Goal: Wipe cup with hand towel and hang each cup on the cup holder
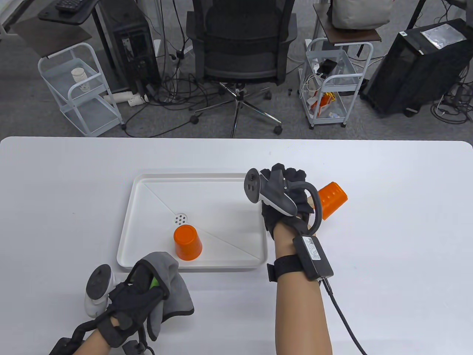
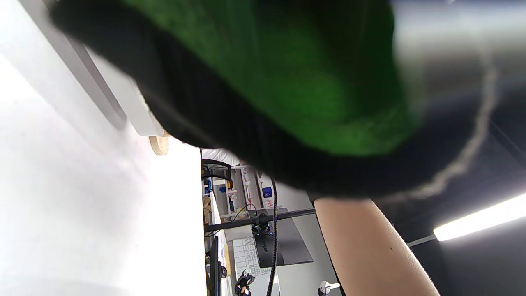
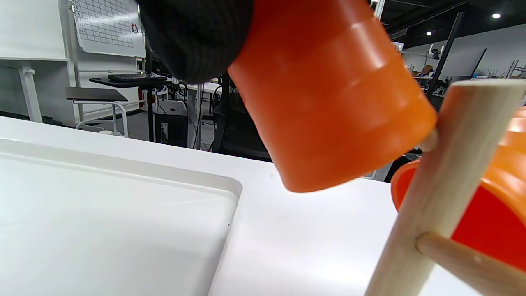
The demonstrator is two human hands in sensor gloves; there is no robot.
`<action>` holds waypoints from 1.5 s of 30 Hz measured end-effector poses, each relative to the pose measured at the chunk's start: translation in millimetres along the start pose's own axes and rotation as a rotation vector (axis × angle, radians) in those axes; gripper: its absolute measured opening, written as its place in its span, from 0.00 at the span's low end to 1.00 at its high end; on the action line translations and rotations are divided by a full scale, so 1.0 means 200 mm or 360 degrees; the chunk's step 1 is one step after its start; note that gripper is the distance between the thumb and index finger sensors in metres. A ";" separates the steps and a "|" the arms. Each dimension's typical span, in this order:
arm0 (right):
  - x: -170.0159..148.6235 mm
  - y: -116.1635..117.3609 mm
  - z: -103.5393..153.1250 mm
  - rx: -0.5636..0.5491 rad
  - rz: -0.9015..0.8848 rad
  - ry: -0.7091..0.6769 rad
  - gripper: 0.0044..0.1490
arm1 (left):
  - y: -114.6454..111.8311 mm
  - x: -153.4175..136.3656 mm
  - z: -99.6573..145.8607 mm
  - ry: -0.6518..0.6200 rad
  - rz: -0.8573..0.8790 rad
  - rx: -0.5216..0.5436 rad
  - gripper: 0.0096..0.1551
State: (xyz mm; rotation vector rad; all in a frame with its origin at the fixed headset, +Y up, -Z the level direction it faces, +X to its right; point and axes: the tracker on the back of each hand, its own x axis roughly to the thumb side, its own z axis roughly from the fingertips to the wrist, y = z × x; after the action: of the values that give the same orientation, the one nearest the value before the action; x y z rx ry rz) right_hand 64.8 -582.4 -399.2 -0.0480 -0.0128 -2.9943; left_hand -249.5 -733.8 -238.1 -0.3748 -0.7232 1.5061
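Observation:
My right hand [image 1: 282, 177] hovers right of the white tray [image 1: 147, 192]; its gloved fingers [image 3: 197, 37] grip a tilted orange cup [image 3: 328, 94]. The cup's rim meets a peg tip on the wooden cup holder's post [image 3: 448, 189]. A second orange cup [image 3: 497, 213] hangs on the post's other side. In the table view one orange cup [image 1: 332, 199] pokes out right of that hand, and the holder is hidden under it. A third orange cup [image 1: 188, 242] stands upside down in the tray. My left hand [image 1: 155, 296] grips a grey hand towel [image 1: 175, 292] at the tray's near edge.
The white table [image 1: 399, 236] reaches its far edge, with an office chair [image 1: 240, 44], carts and computer towers on the floor beyond. In the left wrist view the blurred glove [image 2: 287, 82] fills the top, with the holder's round wooden base [image 2: 159, 144] beside the tray.

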 end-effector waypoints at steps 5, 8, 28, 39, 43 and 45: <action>0.01 0.02 0.00 0.0014 0.0042 -0.0004 0.46 | 0.00 0.00 0.00 0.0001 0.0003 0.0000 0.47; 0.03 0.04 -0.01 0.0027 0.0068 -0.0016 0.46 | 0.00 0.00 0.00 0.0000 0.0004 0.0001 0.47; 0.11 0.06 0.01 0.0019 0.0055 -0.0144 0.49 | 0.00 0.00 0.00 -0.0005 0.0012 0.0010 0.47; 0.42 0.07 0.11 -0.0012 -0.0094 -0.0669 0.52 | 0.00 -0.01 0.00 0.0011 0.0017 0.0019 0.47; 0.56 0.13 0.14 0.0062 -0.0178 -0.0874 0.54 | 0.01 -0.01 0.00 0.0008 0.0018 0.0022 0.47; 0.62 0.16 0.15 0.0096 -0.0189 -0.0935 0.54 | 0.01 -0.01 0.00 0.0009 0.0019 0.0024 0.47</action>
State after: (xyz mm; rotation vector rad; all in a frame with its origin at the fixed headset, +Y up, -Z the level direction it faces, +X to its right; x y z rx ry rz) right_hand -51.4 -631.0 -364.2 -0.9399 -0.1742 -2.9698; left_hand -250.8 -735.6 -238.4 -0.3723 -0.7058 1.5206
